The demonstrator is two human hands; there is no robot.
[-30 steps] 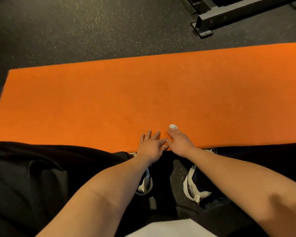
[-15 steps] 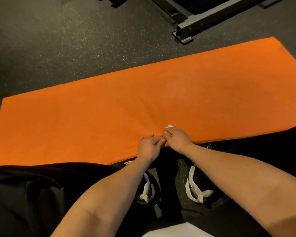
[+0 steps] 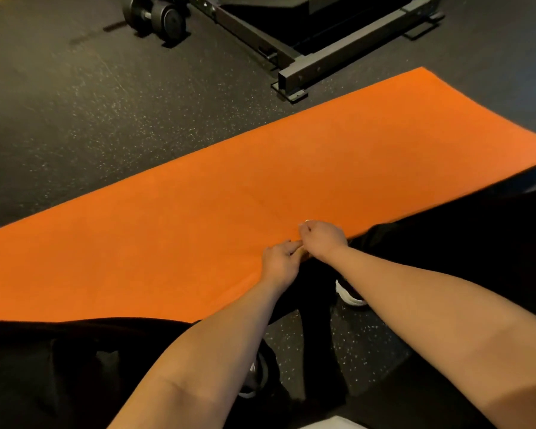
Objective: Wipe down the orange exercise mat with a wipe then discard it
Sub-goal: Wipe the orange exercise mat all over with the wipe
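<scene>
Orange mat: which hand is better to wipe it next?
Right, probably. The right hand sits on the orange mat with a white bit, likely the wipe, peeking from its curled fingers. The left hand seems only to pinch the mat's near edge.

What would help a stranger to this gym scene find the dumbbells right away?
Start at the big orange mat lying across the dark speckled floor. Past its far edge stands a black metal frame; the dumbbells sit left of it, at the top of the view. Their round ends set them apart from the frame's straight bars.
</scene>
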